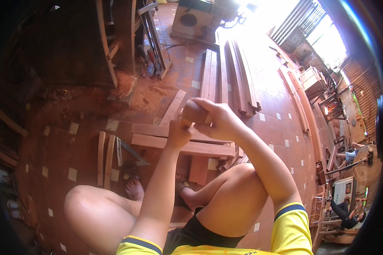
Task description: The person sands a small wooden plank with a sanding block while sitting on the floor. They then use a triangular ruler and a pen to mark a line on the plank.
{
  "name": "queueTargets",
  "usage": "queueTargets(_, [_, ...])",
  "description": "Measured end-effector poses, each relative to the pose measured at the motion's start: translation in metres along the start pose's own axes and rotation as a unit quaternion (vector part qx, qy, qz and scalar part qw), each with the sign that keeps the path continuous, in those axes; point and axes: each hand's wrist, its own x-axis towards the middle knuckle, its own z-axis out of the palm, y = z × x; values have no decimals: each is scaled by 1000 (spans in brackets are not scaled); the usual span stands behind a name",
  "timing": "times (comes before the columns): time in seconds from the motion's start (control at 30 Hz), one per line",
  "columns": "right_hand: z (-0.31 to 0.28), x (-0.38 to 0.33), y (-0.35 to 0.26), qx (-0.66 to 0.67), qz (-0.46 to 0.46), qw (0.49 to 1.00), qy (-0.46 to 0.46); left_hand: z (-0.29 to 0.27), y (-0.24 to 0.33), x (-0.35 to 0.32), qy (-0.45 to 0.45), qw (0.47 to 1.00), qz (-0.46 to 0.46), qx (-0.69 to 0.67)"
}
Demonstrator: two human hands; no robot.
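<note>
Both of my hands are raised in front of me around a rounded, smooth brown object (194, 112), whose exact kind I cannot make out. My left hand (181, 131) grips it from its lower left side. From the right, my right hand (222, 121) curls its fingers over the top, with the thumb below. Part of the object is hidden behind the fingers. Beneath the hands, reddish wooden beams (183, 146) lie crosswise on the floor, and another plank (173, 106) slants away behind my left hand.
Long timbers (207, 74) stretch across the tiled floor (270, 127) ahead. Left of my feet lie wood strips (109, 161) and a metal set square (134, 151). A frame saw (155, 40) leans at the back, near a boxy machine (191, 21). Another person (349, 216) is far right.
</note>
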Motion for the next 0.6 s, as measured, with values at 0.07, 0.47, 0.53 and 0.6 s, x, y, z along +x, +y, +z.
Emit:
queueTargets(0.07, [0,1,-3,9,-6,1000,-20,-3,1,-3,-5,1000,-14,4])
queueTargets(0.47, [8,0,18,1,-7,999,52,-2,10,1,0,999,-41,19])
queueTargets(0.53, [7,-1,22,15,13,998,54,-4,8,1,0,998,-45,39])
queueTargets(0.6, [0,-2,28,27,65,993,96,-7,6,3,-8,997,-54,53])
